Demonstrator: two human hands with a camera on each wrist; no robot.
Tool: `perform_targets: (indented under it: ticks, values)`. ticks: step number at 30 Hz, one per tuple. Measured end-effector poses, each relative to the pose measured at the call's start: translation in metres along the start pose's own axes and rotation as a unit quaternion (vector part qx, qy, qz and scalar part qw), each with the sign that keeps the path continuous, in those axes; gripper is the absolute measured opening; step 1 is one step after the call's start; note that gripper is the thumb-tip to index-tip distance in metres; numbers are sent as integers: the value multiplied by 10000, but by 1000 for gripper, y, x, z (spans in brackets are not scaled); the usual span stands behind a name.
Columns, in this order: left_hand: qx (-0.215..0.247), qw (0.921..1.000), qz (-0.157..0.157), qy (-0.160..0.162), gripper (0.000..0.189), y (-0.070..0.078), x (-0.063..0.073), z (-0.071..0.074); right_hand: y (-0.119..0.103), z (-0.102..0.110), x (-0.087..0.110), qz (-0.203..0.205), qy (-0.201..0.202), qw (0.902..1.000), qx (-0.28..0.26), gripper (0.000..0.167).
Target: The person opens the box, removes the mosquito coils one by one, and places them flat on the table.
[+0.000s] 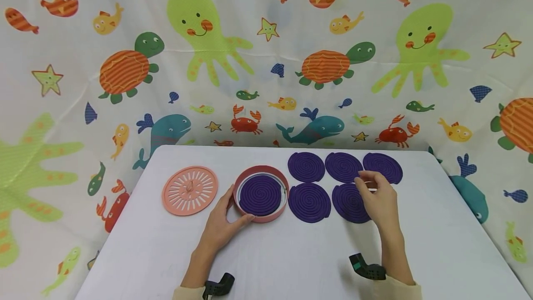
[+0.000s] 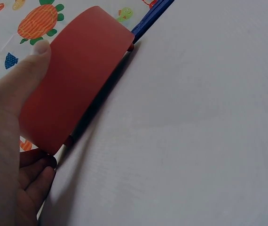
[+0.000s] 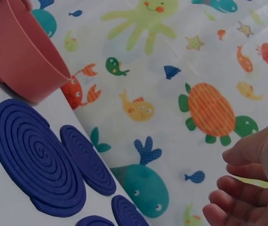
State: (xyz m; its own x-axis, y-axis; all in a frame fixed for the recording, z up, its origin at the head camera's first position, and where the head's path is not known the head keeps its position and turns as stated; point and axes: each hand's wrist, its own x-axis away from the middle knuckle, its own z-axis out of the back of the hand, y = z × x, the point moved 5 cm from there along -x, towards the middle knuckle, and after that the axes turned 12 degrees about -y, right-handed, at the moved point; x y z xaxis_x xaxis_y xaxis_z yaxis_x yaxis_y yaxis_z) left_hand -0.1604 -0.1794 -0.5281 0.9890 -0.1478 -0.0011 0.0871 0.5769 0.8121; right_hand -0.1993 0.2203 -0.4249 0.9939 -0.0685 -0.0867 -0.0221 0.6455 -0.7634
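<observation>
A round pink mosquito coil box (image 1: pixel 265 219) sits on the table with a purple mosquito coil (image 1: pixel 260 195) lying inside. My left hand (image 1: pixel 219 226) grips the box's near left side between thumb and fingers; the left wrist view shows the thumb (image 2: pixel 34 66) along its red-looking wall. Over the coils at the right hovers my right hand (image 1: pixel 381 200), fingers loosely bent and holding nothing, with a gap between thumb and fingertips in the right wrist view. Below it lies a purple coil (image 1: pixel 349 203), partly hidden by the hand.
Left of the box lies a slotted pink lid (image 1: pixel 204 205). More coils lie flat to the right: one beside the box (image 1: pixel 309 202), and a back row with a left coil (image 1: pixel 306 166), a middle coil (image 1: pixel 342 166) and a right coil (image 1: pixel 385 166). Patterned cloth (image 1: pixel 270 96) hangs behind the white table (image 1: pixel 300 263).
</observation>
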Motion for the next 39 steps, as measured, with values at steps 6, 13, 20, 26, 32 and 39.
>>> perform_targets:
  ticks: [6, 13, 20, 26, 32, 39]
  values:
    - [-49, 10000, 39, -10, 105, 1, 1, 0, -5, -3, 1, 117, 61, 9999, -82, 29]
    - [-76, 9999, 69, -25, 105, 0, 1, -1, -10, -10, -2, 273, 87, 9995, -125, 27]
    - [-96, 9999, 49, -3, 105, 1, 1, -1, -16, -19, -4, 370, 54, 9992, -111, 26]
    - [-55, 10000, 73, -28, 105, 1, 1, 0, -22, -28, -6, 446, -42, 9988, -205, 25]
    - [-43, 10000, 70, -21, 105, 1, 2, 0, -29, -39, -8, 499, -158, 9982, -307, 25]
    - [-38, 10000, -59, 21, 105, 1, 1, 0, -38, -50, -11, 637, -257, 9961, -558, 24]
